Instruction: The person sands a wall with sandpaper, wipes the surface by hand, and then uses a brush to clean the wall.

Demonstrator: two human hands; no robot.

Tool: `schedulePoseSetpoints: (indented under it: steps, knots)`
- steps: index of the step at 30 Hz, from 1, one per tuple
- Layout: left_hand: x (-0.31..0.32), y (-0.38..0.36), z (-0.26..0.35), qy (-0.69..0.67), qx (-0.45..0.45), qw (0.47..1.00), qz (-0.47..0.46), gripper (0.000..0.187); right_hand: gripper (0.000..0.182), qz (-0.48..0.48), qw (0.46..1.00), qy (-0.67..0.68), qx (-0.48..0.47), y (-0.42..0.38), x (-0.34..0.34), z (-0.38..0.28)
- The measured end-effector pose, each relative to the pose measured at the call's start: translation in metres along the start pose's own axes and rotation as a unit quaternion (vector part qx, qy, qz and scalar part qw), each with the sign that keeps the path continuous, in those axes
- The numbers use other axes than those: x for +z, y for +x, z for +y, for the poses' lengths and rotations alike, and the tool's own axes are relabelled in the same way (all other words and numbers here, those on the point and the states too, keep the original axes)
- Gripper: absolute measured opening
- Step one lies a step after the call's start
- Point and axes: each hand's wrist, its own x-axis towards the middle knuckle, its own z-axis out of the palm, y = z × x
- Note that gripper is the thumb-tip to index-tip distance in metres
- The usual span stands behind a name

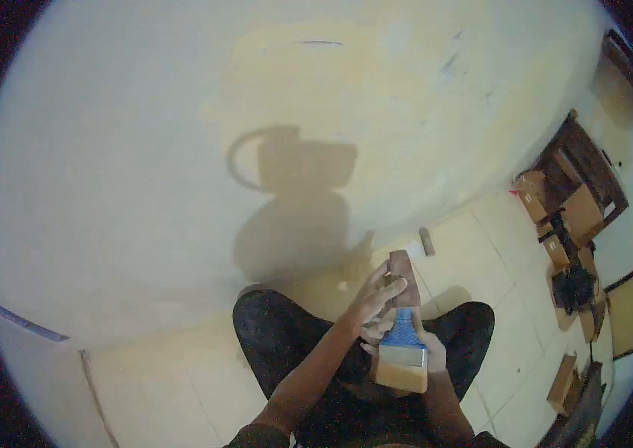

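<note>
My right hand [434,349] is wrapped around a wide paintbrush [405,336] with a blue handle, held over my lap. Its pale bristles point toward me and its handle points to the wall. In my left hand [378,299] is a reddish-brown flat piece that looks like sandpaper [403,272], pinched between thumb and fingers. The lower end of this piece overlaps the top of the brush handle in this view. Pale dust coats the fingers of my left hand.
A pale wall [145,172] with yellowish patches, scratches and my shadow rises ahead. On the tiled floor [507,328] near it lies a small dark roll [426,241]. Cardboard boxes [585,213] and a dark bundle [573,289] stand at right.
</note>
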Motion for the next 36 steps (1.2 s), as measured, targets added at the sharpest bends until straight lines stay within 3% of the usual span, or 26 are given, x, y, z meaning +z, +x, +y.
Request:
schedulePoseSetpoints:
  steps: [2,5,10,13,20,23,26,27,29,30,31,36]
  knots:
    - [0.009,-0.001,-0.003,-0.037,-0.016,0.999,0.008,0.062,0.07,-0.023,0.999,-0.023,-0.011,-0.001,-0.007,0.002]
    - [-0.002,0.01,-0.027,-0.087,0.059,0.994,-0.04,0.054,0.071,-0.02,0.996,-0.087,-0.032,0.004,-0.021,0.002]
    - [-0.007,0.011,-0.04,-0.048,0.055,0.997,-0.019,0.051,0.061,0.007,0.977,-0.197,-0.078,0.008,-0.017,0.001]
    - [-0.007,0.012,-0.036,0.016,0.058,0.996,-0.062,0.051,0.058,0.067,0.989,-0.116,-0.059,0.004,-0.025,0.003]
    - [-0.004,0.012,-0.044,0.069,0.032,0.994,-0.083,0.052,0.054,0.049,0.995,-0.057,-0.065,0.01,-0.02,0.004]
    - [-0.006,0.012,-0.04,0.085,0.124,0.983,-0.107,0.051,0.05,0.042,0.992,-0.082,-0.083,0.018,-0.021,0.01]
    - [-0.011,0.019,-0.054,0.037,-0.001,0.996,-0.083,0.051,0.044,0.067,0.987,-0.116,-0.085,0.018,-0.037,0.007]
    - [-0.007,0.018,-0.053,0.045,0.004,0.995,-0.086,0.051,0.041,0.096,0.984,-0.123,-0.091,0.017,-0.032,0.008]
    - [-0.004,0.019,-0.047,0.063,0.015,0.994,-0.093,0.052,0.038,0.128,0.973,-0.158,-0.11,0.016,-0.028,0.007]
    - [0.01,0.009,-0.03,0.052,0.011,0.997,-0.058,0.039,0.036,0.131,0.966,-0.188,-0.121,0.015,-0.027,0.006]
    - [0.01,0.01,-0.033,0.061,0.013,0.996,-0.058,0.039,0.035,0.133,0.958,-0.217,-0.133,0.016,-0.025,0.004]
    - [0.015,0.024,-0.052,0.11,0.081,0.99,-0.046,0.043,0.025,0.212,0.835,-0.462,-0.21,0.011,-0.025,-0.011]
